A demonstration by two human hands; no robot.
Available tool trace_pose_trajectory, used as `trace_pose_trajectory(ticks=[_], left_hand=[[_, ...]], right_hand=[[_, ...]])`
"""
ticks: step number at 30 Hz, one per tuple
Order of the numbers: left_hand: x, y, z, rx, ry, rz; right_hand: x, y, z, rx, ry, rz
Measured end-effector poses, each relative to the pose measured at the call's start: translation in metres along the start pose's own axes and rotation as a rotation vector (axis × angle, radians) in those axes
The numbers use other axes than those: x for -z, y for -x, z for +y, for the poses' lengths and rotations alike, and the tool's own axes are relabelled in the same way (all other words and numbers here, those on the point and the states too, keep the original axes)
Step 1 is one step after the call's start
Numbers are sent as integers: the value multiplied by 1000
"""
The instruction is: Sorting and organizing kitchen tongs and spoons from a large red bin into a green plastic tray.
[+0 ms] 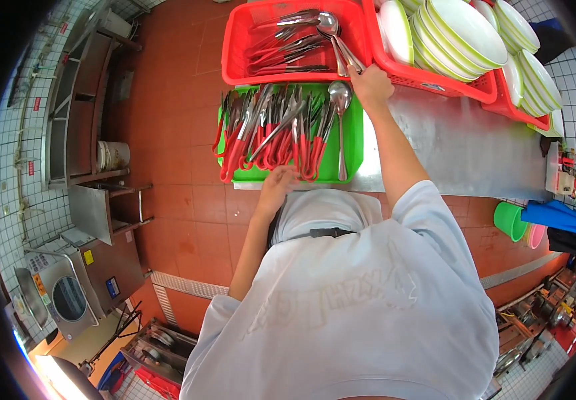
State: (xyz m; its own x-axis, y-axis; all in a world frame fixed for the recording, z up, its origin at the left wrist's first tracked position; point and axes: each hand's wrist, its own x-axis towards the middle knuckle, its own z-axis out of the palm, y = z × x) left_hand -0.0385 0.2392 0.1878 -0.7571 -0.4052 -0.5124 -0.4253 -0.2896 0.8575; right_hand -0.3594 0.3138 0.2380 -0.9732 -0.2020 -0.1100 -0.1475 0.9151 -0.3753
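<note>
My right hand (pixel 372 88) is closed round the handle ends of metal spoons (pixel 328 25); their bowls point away from me over the red basket (pixel 230 50). Inside that basket lie several tongs (pixel 288 53) with dark and red grips. Nearer to me, a green tray (pixel 329 163) carries a dense row of red-handled metal tongs (pixel 271 133). One large spoon (pixel 341 127) rests along the tray's right side, bowl at the far end. Close to the tray's front edge, by the red handle loops, is my left hand (pixel 278 187); its fingers are blurred.
Stacked white plates with green rims (pixel 458 33) fill red baskets (pixel 428 79) at the far right. The steel table (pixel 461 140) runs under everything. Metal shelving (pixel 78 127) stands left across the red tiled floor (pixel 168 133). A green bucket (pixel 510 221) is at right.
</note>
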Motion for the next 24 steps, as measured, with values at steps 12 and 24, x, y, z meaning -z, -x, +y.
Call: trace_pose_trajectory(ticks=[12,24], left_hand=[[6,3,-2,23,-5,-3],[4,-1,-9,0,-58,-46]], right_hand=[[-24,-17,25,-318,-808,-169],[-1,51,56,-43,-844,-275]])
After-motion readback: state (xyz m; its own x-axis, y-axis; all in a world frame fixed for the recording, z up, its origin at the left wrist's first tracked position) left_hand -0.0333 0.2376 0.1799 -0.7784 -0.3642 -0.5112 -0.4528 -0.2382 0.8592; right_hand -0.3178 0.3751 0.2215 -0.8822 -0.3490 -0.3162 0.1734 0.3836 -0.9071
